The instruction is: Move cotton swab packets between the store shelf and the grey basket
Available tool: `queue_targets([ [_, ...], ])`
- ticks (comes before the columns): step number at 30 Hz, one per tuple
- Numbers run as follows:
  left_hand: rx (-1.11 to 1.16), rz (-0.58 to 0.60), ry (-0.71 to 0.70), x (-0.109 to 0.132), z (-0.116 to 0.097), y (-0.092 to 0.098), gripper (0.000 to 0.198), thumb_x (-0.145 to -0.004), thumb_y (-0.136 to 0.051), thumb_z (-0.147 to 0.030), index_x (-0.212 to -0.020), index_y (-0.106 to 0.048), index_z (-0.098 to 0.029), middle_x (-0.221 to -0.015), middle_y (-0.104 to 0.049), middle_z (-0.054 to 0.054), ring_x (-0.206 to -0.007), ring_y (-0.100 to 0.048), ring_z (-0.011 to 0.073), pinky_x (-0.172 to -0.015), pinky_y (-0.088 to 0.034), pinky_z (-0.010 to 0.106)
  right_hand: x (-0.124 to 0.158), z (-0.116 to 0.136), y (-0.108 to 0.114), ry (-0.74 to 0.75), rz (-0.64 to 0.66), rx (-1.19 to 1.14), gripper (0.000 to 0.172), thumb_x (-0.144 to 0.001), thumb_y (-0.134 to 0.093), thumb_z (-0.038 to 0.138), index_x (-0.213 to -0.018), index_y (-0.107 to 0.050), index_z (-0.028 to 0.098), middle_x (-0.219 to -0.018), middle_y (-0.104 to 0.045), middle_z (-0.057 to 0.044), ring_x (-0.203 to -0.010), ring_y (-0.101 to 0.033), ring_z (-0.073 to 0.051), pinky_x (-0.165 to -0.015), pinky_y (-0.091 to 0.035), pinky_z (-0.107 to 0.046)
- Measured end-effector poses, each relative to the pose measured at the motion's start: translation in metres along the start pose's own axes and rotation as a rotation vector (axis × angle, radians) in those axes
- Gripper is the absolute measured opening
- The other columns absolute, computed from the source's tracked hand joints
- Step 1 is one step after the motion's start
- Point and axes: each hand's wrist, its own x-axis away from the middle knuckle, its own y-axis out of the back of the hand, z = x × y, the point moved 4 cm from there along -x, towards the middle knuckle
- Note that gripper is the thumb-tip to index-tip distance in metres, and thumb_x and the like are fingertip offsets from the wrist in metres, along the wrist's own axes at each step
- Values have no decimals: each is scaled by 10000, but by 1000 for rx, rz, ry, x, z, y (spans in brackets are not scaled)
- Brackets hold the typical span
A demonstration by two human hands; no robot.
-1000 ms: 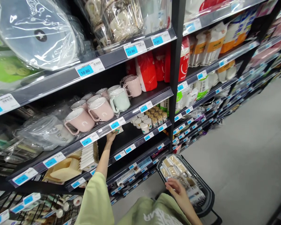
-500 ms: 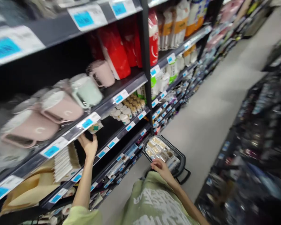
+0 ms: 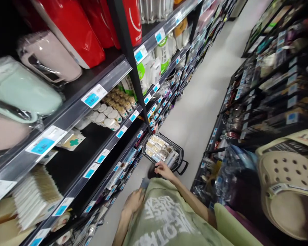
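My left hand (image 3: 133, 201) hangs low beside the shirt, away from the shelves. Its fingertips are blurred and partly hidden by the clothing, so I cannot see whether it holds anything. Over the near rim of a black shopping basket (image 3: 181, 150), my right hand (image 3: 164, 171) is closed with bent fingers. What lies in its grip, if anything, is hidden. Several clear-wrapped pale packs (image 3: 157, 145) fill the basket, which has a dark handle (image 3: 182, 167) sticking out at its right end.
Shelves along the left carry wrapped mugs (image 3: 23, 90), red bags (image 3: 74, 30), small white-lidded jars (image 3: 106, 116), a card with a green clover (image 3: 72, 140) and a stack of white cards (image 3: 37, 196). A grey aisle floor (image 3: 195, 99) runs ahead. Beige clogs (image 3: 290, 171) hang close on the right.
My left hand has come off the shelf by the clover card and dropped to my side. The view has turned right and moved forward; my right hand stays by the basket.
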Motion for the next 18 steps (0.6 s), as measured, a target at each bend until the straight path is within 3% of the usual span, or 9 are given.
queue_targets([
  [3, -143, -51, 93, -3, 19, 6, 570, -768, -489, -460, -1277, -662, -272, -1144, -701, 224, -1201, -615, 455, -999, -413, 615, -3, -20, 10, -52, -50, 20, 376, -644, -722, 478, -879, -555, 235, -671, -675, 0, -620, -644, -213, -639, -513, -346],
  [8, -37, 39, 129, -25, 30, -12, 677, -809, -415, -527, -1365, -598, -189, -1338, -619, 279, -1324, -556, 402, -1095, -394, 521, -7, -54, 31, -136, -132, 73, 272, -641, -719, 352, -848, -595, 227, -719, -702, -7, -679, -655, -219, -688, -524, -345],
  [13, -16, 222, 233, -84, 31, -70, 632, -809, -389, -578, -1161, -702, -155, -1240, -660, 312, -1282, -594, 404, -1055, -439, 491, -22, -95, 53, -249, -230, 149, 179, -625, -701, 185, -776, -612, 223, -724, -702, -1, -699, -649, -227, -770, -529, -381],
  [18, -64, 386, 338, -148, 41, -130, 531, -687, -585, -615, -931, -731, -167, -1040, -704, 330, -1170, -641, 487, -980, -449, 569, -51, -150, 81, -362, -365, 199, 225, -644, -691, 125, -838, -615, 209, -846, -724, -47, -792, -674, -256, -856, -529, -411],
])
